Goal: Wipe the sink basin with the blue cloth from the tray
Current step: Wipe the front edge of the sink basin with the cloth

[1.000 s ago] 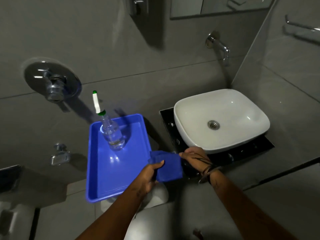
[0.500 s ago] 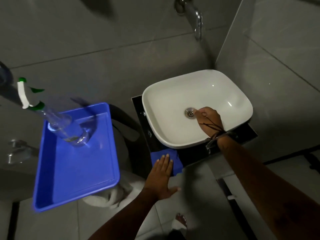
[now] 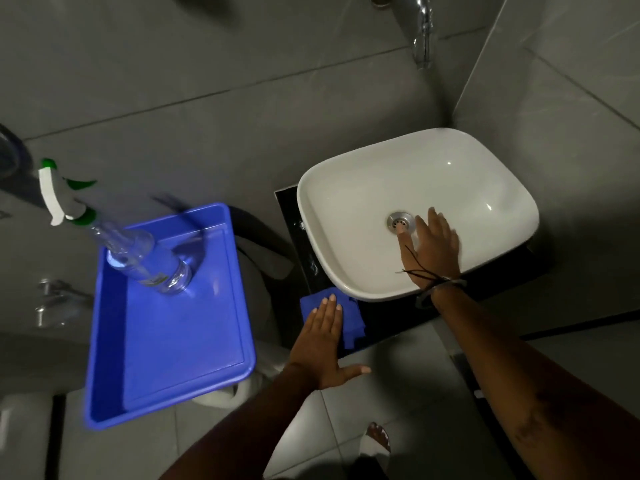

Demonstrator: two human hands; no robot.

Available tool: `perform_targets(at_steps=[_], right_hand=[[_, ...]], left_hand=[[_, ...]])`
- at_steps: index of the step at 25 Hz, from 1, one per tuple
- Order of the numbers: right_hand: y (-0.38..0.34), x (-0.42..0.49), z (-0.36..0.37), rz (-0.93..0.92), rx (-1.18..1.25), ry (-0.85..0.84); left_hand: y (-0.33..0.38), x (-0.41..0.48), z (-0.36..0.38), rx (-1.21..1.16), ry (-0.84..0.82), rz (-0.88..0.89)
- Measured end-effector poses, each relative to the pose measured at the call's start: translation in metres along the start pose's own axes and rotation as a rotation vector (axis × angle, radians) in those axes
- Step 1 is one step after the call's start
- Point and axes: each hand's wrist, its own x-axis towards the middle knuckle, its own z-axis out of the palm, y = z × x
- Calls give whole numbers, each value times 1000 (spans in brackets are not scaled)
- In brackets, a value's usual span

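The blue cloth (image 3: 351, 318) lies folded on the black counter (image 3: 391, 317) at the front left corner of the white sink basin (image 3: 349, 216). My left hand (image 3: 323, 341) rests flat on the cloth with fingers spread, not gripping it. Inside the basin, my right hand (image 3: 433, 245) lies open beside the metal drain (image 3: 400, 221), fingertips near it, holding nothing. To the left sits the blue tray (image 3: 173, 344) without the cloth in it.
A clear spray bottle (image 3: 138, 258) with a white and green trigger stands in the tray's far end. A chrome tap spout (image 3: 424, 36) sticks out of the grey tiled wall above the basin. A wall valve (image 3: 52, 299) is at far left. My foot (image 3: 377, 441) shows below.
One second ago both hands held the cloth by the tray. The cloth now lies on the counter under my flat left hand. My right hand moved into the basin and opened its fingers.
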Motion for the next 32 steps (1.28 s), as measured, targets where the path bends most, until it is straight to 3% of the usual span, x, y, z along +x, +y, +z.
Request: perform_targets(at_steps=[7,17,26,30,31,32], right_hand=[[-4,2,2,-67,-90,98],[14,7,17,-76,-9,153],[5,6,8,-113,10,176],[5,3,8,-125,6,185],[5,3,9,-127,7,187],[5,4,10,-128,2,193]], left_hand=[[-129,99,-105,171,-89,52],[-167,221,-162,17,-93,-4],[-120,111,-97,7,43,120],[-62,40,-45,-70,-59,183],[-60,30,-24,-161,-5,183],[-52,19,-14,-262,-71,119]])
